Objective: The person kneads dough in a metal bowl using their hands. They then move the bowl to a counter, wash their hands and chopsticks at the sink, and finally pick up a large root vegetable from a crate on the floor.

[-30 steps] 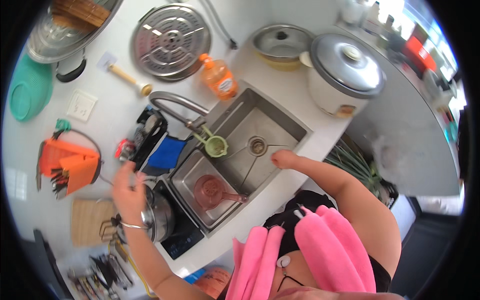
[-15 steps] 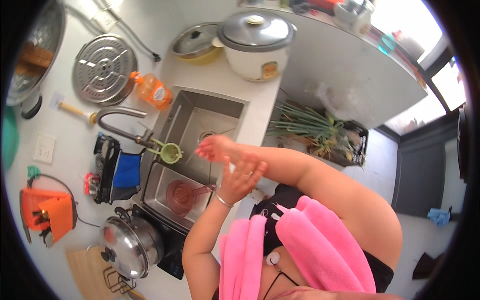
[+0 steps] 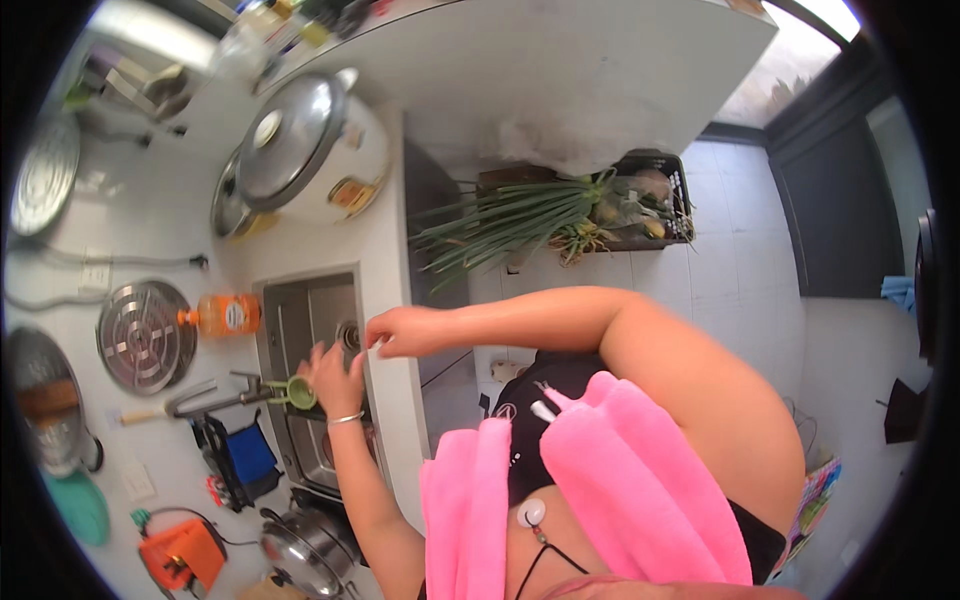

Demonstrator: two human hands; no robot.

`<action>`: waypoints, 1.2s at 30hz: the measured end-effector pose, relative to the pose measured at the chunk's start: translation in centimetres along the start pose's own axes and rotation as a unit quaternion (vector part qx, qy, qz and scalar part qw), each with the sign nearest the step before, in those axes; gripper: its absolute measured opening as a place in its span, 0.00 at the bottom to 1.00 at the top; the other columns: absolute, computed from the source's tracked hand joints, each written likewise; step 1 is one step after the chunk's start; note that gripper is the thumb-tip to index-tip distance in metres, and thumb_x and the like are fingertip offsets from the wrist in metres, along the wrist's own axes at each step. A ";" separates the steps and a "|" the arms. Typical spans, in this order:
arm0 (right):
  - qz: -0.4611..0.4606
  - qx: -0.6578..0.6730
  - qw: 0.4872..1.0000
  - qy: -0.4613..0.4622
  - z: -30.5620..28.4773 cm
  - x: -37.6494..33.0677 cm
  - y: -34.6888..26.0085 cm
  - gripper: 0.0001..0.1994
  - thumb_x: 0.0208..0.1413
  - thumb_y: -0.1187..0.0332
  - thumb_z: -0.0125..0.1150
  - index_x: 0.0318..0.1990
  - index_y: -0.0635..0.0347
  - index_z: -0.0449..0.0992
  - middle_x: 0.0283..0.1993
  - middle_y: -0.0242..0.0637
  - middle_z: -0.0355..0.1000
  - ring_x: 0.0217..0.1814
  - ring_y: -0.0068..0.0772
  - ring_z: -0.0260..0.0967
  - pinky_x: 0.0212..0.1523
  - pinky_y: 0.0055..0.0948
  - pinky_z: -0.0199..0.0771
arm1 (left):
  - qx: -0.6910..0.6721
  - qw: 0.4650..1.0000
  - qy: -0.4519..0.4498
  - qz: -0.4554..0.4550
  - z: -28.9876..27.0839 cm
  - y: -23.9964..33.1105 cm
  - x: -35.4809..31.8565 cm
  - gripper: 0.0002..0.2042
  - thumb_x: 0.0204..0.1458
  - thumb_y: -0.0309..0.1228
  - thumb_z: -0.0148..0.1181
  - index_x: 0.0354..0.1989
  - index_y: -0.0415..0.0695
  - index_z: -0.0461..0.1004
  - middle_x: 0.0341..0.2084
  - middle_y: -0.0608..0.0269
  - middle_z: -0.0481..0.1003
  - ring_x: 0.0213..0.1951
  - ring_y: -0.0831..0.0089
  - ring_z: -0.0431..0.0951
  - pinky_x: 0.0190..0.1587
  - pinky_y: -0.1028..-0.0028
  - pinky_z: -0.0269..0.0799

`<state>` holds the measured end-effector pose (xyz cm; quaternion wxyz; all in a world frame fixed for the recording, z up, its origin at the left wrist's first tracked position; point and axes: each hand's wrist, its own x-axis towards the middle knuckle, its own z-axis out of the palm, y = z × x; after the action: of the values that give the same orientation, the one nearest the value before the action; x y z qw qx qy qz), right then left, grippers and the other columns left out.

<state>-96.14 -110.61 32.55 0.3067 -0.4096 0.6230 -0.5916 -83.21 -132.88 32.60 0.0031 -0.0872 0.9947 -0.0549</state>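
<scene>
Sink (image 3: 300, 320) is where the work sits: steel basin set into the white counter (image 3: 385, 260), w/ both hands over it. Left hand (image 3: 333, 378) hovers above the basin next to the tap, fingers spread & loosely curled, palm down; looks like nothing's gripped in it, tho a small green strainer-like thing (image 3: 298, 393) hanging off the tap spout (image 3: 215, 398) is just beside the fingertips, can't tell if it's touching. Silver bangle on that wrist. Right hand (image 3: 395, 332) is at the sink's near rim, fingers bunched in a loose pinch; whether it's got hold of anything small I can't tell, too blurred. Drain (image 3: 347, 335) shows btwn the two hands, basin looks bare round it; lower end of the sink is hidden behind the left forearm. My read: rinsing or hand-washing at the sink is under way, not wrapped up, since both hands are over the basin & no water stream is clear enough to call. Orange dish-soap bottle (image 3: 225, 315) stands just left of the sink, untouched. Further out: rice cooker (image 3: 310, 160) on the counter, round metal lid (image 3: 142, 335) on the wall side, lidded steel pot (image 3: 305, 548) on the hob, bunch of green onions (image 3: 510, 225) by a crate on the floor, pink towel (image 3: 600, 490) over the person's shoulders.
</scene>
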 end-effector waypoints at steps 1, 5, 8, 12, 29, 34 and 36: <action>0.057 -0.020 0.998 -0.021 -4.0 -1.8 1.1 0.11 0.53 0.65 0.56 0.39 0.60 0.78 0.37 0.41 0.77 0.42 0.35 0.74 0.45 0.33 0.72 | 0.138 0.987 -0.025 -0.080 0.6 0.4 -0.2 0.30 0.43 0.47 0.67 0.53 0.43 0.72 0.52 0.52 0.72 0.62 0.48 0.61 0.60 0.46 0.54; 0.245 -0.101 0.953 0.146 -18.2 -11.6 13.0 0.13 0.49 0.62 0.58 0.40 0.57 0.80 0.38 0.40 0.78 0.41 0.40 0.75 0.43 0.36 0.74 | 0.101 0.897 -0.230 -0.363 2.7 0.4 -2.8 0.32 0.44 0.52 0.66 0.54 0.46 0.73 0.59 0.51 0.66 0.68 0.46 0.47 0.65 0.36 0.35; 0.395 -0.179 0.847 0.306 -26.0 -25.5 23.6 0.14 0.50 0.61 0.59 0.38 0.61 0.79 0.36 0.44 0.78 0.38 0.43 0.75 0.41 0.38 0.75 | 0.136 0.883 -0.275 -0.356 3.2 5.1 -2.1 0.32 0.43 0.53 0.64 0.54 0.44 0.73 0.57 0.53 0.70 0.68 0.46 0.48 0.64 0.36 0.38; 0.549 0.205 0.648 0.487 -30.0 -45.1 32.9 0.07 0.56 0.63 0.54 0.33 0.56 0.74 0.26 0.35 0.74 0.23 0.27 0.70 0.22 0.32 0.68 | -0.044 0.913 -0.265 -0.308 6.3 4.9 -0.4 0.34 0.42 0.53 0.66 0.55 0.44 0.72 0.58 0.46 0.67 0.67 0.49 0.54 0.62 0.38 0.48; 0.424 0.283 0.256 0.822 -9.8 -67.8 19.8 0.09 0.58 0.66 0.51 0.42 0.56 0.75 0.32 0.35 0.78 0.31 0.26 0.75 0.25 0.26 0.74 | -0.244 0.941 0.018 0.235 10.3 23.2 22.0 0.18 0.46 0.32 0.65 0.45 0.38 0.75 0.51 0.46 0.72 0.55 0.50 0.70 0.59 0.57 0.62; 0.403 0.268 0.232 0.844 -8.0 -69.0 17.6 0.10 0.57 0.69 0.51 0.43 0.59 0.75 0.33 0.36 0.77 0.29 0.25 0.75 0.22 0.23 0.71 | -0.248 0.910 -0.044 0.329 12.6 28.7 21.2 0.17 0.46 0.32 0.64 0.44 0.39 0.75 0.49 0.48 0.73 0.53 0.51 0.72 0.59 0.50 0.62; 0.383 0.261 0.253 0.850 -8.3 -69.5 17.4 0.10 0.57 0.69 0.51 0.43 0.59 0.75 0.33 0.35 0.77 0.29 0.25 0.75 0.24 0.23 0.72 | -0.256 0.898 -0.068 0.352 13.7 31.0 20.1 0.18 0.43 0.33 0.65 0.43 0.38 0.75 0.46 0.48 0.74 0.51 0.51 0.72 0.56 0.46 0.63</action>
<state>-72.78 -46.54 9.16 -0.1185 0.7175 0.4206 -0.5424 -108.13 -107.47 15.64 0.0677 0.2670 0.9375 0.2128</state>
